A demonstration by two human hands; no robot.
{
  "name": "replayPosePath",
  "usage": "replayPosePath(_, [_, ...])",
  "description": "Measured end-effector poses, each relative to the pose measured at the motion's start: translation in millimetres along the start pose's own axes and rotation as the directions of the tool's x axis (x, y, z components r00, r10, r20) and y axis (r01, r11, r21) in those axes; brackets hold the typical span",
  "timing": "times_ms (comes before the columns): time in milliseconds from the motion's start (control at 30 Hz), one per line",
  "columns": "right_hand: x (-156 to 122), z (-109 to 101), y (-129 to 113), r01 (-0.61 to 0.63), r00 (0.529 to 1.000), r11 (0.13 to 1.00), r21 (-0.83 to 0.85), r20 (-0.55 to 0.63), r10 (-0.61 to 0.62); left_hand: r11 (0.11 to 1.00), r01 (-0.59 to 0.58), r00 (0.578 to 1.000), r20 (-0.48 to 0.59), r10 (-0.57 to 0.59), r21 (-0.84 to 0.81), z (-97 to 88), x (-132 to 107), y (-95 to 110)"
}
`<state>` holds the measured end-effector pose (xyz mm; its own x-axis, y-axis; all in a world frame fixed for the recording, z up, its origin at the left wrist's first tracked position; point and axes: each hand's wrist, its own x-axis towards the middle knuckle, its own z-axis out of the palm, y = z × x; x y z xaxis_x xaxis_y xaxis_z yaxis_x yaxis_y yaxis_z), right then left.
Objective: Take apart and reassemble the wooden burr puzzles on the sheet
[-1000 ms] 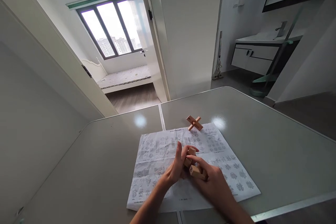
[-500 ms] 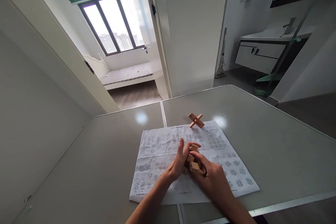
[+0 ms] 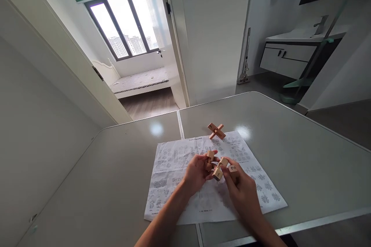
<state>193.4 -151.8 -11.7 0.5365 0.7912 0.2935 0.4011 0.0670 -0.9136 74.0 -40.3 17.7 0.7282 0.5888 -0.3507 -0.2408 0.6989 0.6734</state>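
Note:
Above a printed instruction sheet (image 3: 174,197), both hands hold notched wooden puzzle blocks. My left hand (image 3: 197,171) is closed around a light block (image 3: 210,159), its fingers partly hidden behind the wood. My right hand (image 3: 242,187) grips a pale numbered block (image 3: 219,170) between thumb and fingers, along with a darker block marked 2 (image 3: 232,170). The two hands' blocks are close together; whether they touch I cannot tell. Past the sheet's far edge stands a cross-shaped wooden puzzle (image 3: 216,131) of joined pieces.
The grey table (image 3: 116,177) has a rounded far edge with a light rim and a pale seam (image 3: 180,125) across it. A wall (image 3: 211,34) and a door frame rise beyond. A sink cabinet (image 3: 286,60) stands far right.
My hands have moved apart, splitting the cluster of blocks between them. The right hand has turned and shifted right with its blocks. The cross-shaped puzzle has stayed put.

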Motion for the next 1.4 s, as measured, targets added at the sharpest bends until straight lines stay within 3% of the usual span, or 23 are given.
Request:
replayPosePath(167, [3,-1,-1,-0.070,0.997,0.996,0.064,0.048,0.067,0.998,-0.063,0.996,0.057,0.062,0.007,-2.2,3,-4])
replayPosePath(400, [9,-3,-3,-0.136,0.991,0.980,0.143,0.027,0.134,0.977,-0.197,0.974,0.127,0.186,0.077,-7.9,6,-14])
replayPosePath(767, [6,1,6,-0.202,0.979,0.968,0.149,0.015,0.202,0.968,-0.217,0.969,0.148,0.198,0.126,-14.2,4,-14])
replayPosePath(1067, [8,0,10,-0.195,0.981,0.978,0.076,0.016,0.195,0.909,-0.272,0.954,0.211,0.212,0.315,-6.1,1,-16])
replayPosePath(1400, [8,0,15,-0.206,0.978,0.972,0.109,-0.012,0.209,0.891,-0.254,0.958,0.224,0.179,0.377,0.1,-4,-14])
